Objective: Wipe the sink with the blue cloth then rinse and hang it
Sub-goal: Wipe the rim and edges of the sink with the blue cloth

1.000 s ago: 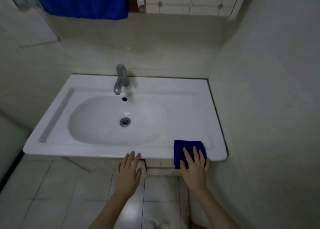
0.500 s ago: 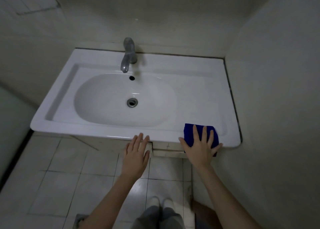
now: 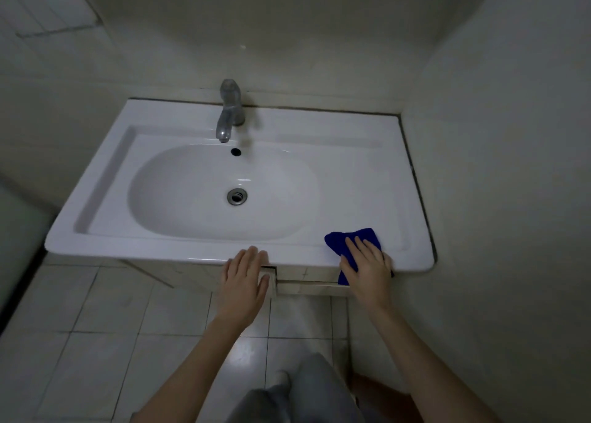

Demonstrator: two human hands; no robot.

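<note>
In the head view, the blue cloth (image 3: 351, 242) is seen at the front right corner of the sink (image 3: 153, 251). It is dark blue and crumpled, and one part of it hangs down over the front edge. The right hand (image 3: 367, 266) is laid on it with nearly straight fingers, so the cloth is pressed and not grasped. The left hand (image 3: 243, 278) is released and holds nothing; its fingertips are placed at the front edge of the sink, near the middle. The white oval basin is seen with the drain (image 3: 237, 196) in its centre and the metal faucet (image 3: 228, 112) at the back edge. A pale cabinet (image 3: 307, 278) is found under the sink and a tiled floor (image 3: 96, 326) below. The near part of the cloth is covered by the right hand.
</note>
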